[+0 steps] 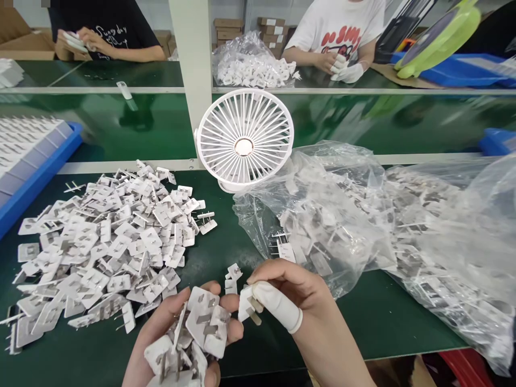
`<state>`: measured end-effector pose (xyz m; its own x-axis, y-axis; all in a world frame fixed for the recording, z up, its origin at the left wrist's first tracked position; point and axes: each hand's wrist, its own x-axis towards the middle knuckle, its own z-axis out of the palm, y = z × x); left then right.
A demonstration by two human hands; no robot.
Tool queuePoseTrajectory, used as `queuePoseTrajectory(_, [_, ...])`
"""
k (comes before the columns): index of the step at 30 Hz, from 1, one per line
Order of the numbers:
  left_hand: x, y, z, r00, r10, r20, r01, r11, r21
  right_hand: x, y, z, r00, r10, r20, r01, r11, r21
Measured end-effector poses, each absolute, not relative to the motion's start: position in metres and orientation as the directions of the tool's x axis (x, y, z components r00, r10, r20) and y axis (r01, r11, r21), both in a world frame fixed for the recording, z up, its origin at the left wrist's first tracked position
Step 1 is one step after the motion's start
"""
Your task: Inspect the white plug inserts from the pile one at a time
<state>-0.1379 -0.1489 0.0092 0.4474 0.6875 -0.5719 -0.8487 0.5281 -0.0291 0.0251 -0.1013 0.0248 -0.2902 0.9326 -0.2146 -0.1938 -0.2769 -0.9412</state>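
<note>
My left hand [155, 322] is palm up, cupped around a handful of white plug plates [201, 317] with flat metal prongs. Just to its right, my right hand [322, 312] pinches a single white plug plate [245, 303], prongs pointing down and right, close to the left fingertips. A white finger cot [278, 306] covers the right thumb. A few loose plug plates [234, 271] lie on the green table just beyond my hands. To the left spreads a big pile of the same plates [121, 236].
Clear plastic bags [342, 215] full of plug parts cover the right side. A white fan [244, 146] stands at the back centre before a post [189, 70]. A blue tray [24, 199] holds rows of pronged parts at left. Two people work across the bench.
</note>
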Motion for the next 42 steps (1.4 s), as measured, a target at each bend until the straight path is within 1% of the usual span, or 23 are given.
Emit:
queuePoseTrajectory(3, [-0.137,-0.149,0.008,0.452,0.702,-0.550,-0.844,0.537,-0.009,0.025,-0.101,0.025,-0.283,0.939,-0.197,-0.206,-0.260,-0.943])
queuePoseTrajectory(5, [-0.137,-0.148,0.009,0.436,0.704,-0.560,-0.848,0.531,0.007,0.024,-0.101,0.025,-0.277,0.934,-0.225,-0.207,-0.286,-0.935])
queuePoseTrajectory(7, [-0.136,-0.147,0.012,0.437,0.699,-0.566,-0.848,0.530,-0.001,0.024,-0.100,0.023,-0.287,0.909,-0.301,-0.233,-0.371,-0.899])
queuePoseTrajectory(10, [-0.135,-0.145,0.017,0.426,0.661,-0.617,-0.851,0.524,-0.027,0.023,-0.099,0.019,-0.349,0.820,-0.454,-0.309,-0.558,-0.770])
queuePoseTrajectory(13, [-0.134,-0.145,0.016,0.409,0.630,-0.661,-0.850,0.527,-0.024,0.023,-0.099,0.015,-0.393,0.753,-0.529,-0.352,-0.654,-0.670])
queuePoseTrajectory(18, [-0.137,-0.148,0.008,0.474,0.677,-0.563,-0.835,0.548,-0.044,0.021,-0.098,0.012,-0.405,0.740,-0.536,-0.352,-0.668,-0.656])
queuePoseTrajectory(20, [-0.138,-0.148,0.009,0.480,0.694,-0.537,-0.843,0.533,-0.064,0.021,-0.097,0.011,-0.377,0.765,-0.522,-0.356,-0.641,-0.680])
queuePoseTrajectory(22, [-0.140,-0.148,0.011,0.476,0.702,-0.531,-0.856,0.508,-0.096,0.024,-0.097,0.011,-0.312,0.808,-0.499,-0.351,-0.586,-0.730])
queuePoseTrajectory(26, [-0.146,-0.146,0.013,0.418,0.694,-0.587,-0.897,0.418,-0.144,0.037,-0.100,0.007,-0.198,0.871,-0.450,-0.273,-0.490,-0.828])
queuePoseTrajectory(30, [-0.150,-0.143,0.007,0.386,0.669,-0.635,-0.914,0.368,-0.168,0.031,-0.090,0.006,-0.188,0.887,-0.422,-0.191,-0.455,-0.870])
queuePoseTrajectory(33, [-0.150,-0.143,0.003,0.392,0.652,-0.650,-0.911,0.371,-0.177,-0.001,-0.066,0.017,-0.260,0.887,-0.380,-0.140,-0.425,-0.895])
queuePoseTrajectory(34, [-0.149,-0.143,0.002,0.390,0.646,-0.656,-0.912,0.369,-0.178,-0.014,-0.057,0.024,-0.311,0.879,-0.362,-0.126,-0.415,-0.901])
queuePoseTrajectory(36, [-0.148,-0.144,0.002,0.376,0.642,-0.668,-0.918,0.357,-0.174,-0.036,-0.044,0.038,-0.470,0.818,-0.333,-0.082,-0.416,-0.906])
queuePoseTrajectory(37, [-0.147,-0.145,0.003,0.364,0.641,-0.676,-0.922,0.349,-0.165,-0.042,-0.040,0.044,-0.524,0.795,-0.306,-0.055,-0.390,-0.919])
queuePoseTrajectory(39, [-0.145,-0.146,0.007,0.333,0.647,-0.686,-0.930,0.344,-0.127,-0.044,-0.039,0.049,-0.551,0.804,-0.221,0.003,-0.263,-0.965])
queuePoseTrajectory(42, [-0.142,-0.144,0.012,0.308,0.683,-0.662,-0.923,0.383,-0.034,-0.026,-0.049,0.042,-0.512,0.855,-0.080,0.138,-0.010,-0.990])
